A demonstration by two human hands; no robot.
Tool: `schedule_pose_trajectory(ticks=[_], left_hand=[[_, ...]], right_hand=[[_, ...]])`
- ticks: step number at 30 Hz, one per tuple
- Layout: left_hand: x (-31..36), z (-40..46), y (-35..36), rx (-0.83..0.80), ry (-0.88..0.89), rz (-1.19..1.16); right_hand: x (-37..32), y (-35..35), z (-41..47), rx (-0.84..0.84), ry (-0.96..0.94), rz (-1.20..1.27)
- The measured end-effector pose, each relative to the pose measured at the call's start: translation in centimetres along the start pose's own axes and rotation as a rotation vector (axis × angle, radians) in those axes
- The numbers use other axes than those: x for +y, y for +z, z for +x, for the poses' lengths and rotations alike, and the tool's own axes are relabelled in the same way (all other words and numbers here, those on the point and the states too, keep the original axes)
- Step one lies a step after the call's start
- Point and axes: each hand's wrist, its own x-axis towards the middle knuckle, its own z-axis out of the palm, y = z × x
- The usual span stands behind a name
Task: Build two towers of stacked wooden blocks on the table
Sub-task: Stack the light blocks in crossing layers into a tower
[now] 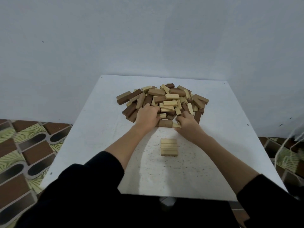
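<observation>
Head view, single camera. One square white table is seen from above, set against one plain pale grey wall, with patterned brown and green floor tiles on both sides.

One loose heap of rectangular wooden blocks, dark brown and pale pine mixed, is piled on the far half of the table. An exact count cannot be made: blocks overlap and many are hidden; several dozen are visible.

One low stack of pale pine blocks is placed nearer the person, at table centre, apart from the heap. Three blocks lying side by side are counted in its top layer; the number of layers below cannot be told from this angle. Only this one stack is seen.

Two hands are shown, both at the near edge of the heap. The left hand is laid over the blocks with fingers curled down into them; whether a block is actually gripped cannot be told. The right hand is curled around one pale pine block, whose end sticks out leftward from the fingers. One dark brown block lies between the two hands, touching the pale one.

Two black sleeves are pushed up to the forearms.
</observation>
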Motion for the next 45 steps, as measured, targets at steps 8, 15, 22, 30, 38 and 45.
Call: schedule_pose_trajectory(ticks=[8, 15, 22, 30, 38, 45], left_hand=[[-0.7, 0.5, -0.6, -0.065, -0.001, -0.064], [-1.1, -0.5, -1.3, -0.007, -0.083, -0.345], [-0.1, -2.0, -1.8, -0.029, -0.279, -0.792], [0.1, -3.5, -2.4, -0.005, -0.472, -1.335], [-4.6, -6.2, -3.3, 0.107, -0.522, -1.285], [-8.9, -9.2, -2.6, 0.043, -0.418, -0.938]], right_hand=[[0.2, -1.9, 0.0, -0.129, 0.012, -0.126], [0.1, -2.2, 0.1, -0.136, 0.053, -0.128], [-1.1, -2.9, 0.4, -0.029, 0.142, 0.06], [-6.5, -1.5, -0.1, 0.314, -0.004, 0.369], [-9.9, 0.9, 0.3, 0.146, -0.153, 0.426], [-12.0, 4.0, -0.3, 0.095, -0.153, 0.492]])
